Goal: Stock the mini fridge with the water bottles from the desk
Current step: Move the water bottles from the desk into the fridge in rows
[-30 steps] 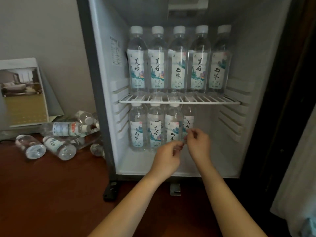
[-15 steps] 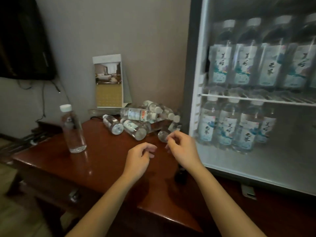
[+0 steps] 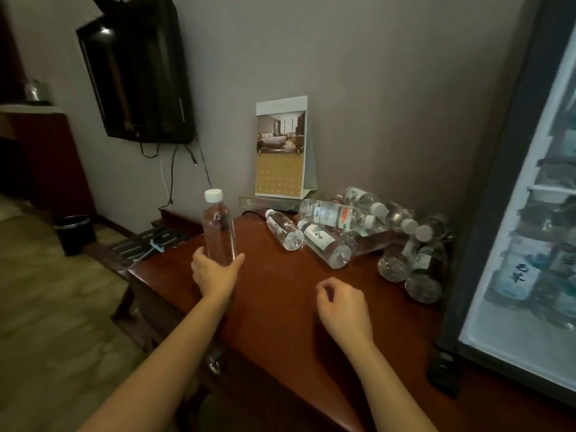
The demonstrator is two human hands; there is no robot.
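An upright clear water bottle (image 3: 218, 229) with a white cap and no label stands near the left end of the reddish wooden desk (image 3: 280, 294). My left hand (image 3: 214, 272) wraps its thumb and fingers round the bottle's base. My right hand (image 3: 341, 304) hovers over the desk's middle, fingers loosely curled, holding nothing. A pile of several labelled water bottles (image 3: 358, 232) lies on its side against the wall. The open mini fridge (image 3: 530, 244) stands at the right, with stocked bottles (image 3: 514, 275) blurred inside.
A standing calendar card (image 3: 282, 148) leans at the back of the desk. A wall-mounted TV (image 3: 137, 70) hangs at the left with cables below it. A dark waste bin (image 3: 74, 233) and a slatted rack (image 3: 149, 241) sit on the floor left of the desk.
My view has swung left from the fridge to the desk. My left hand has reached out and closed round the base of the upright bottle. My right hand has drawn back from the fridge.
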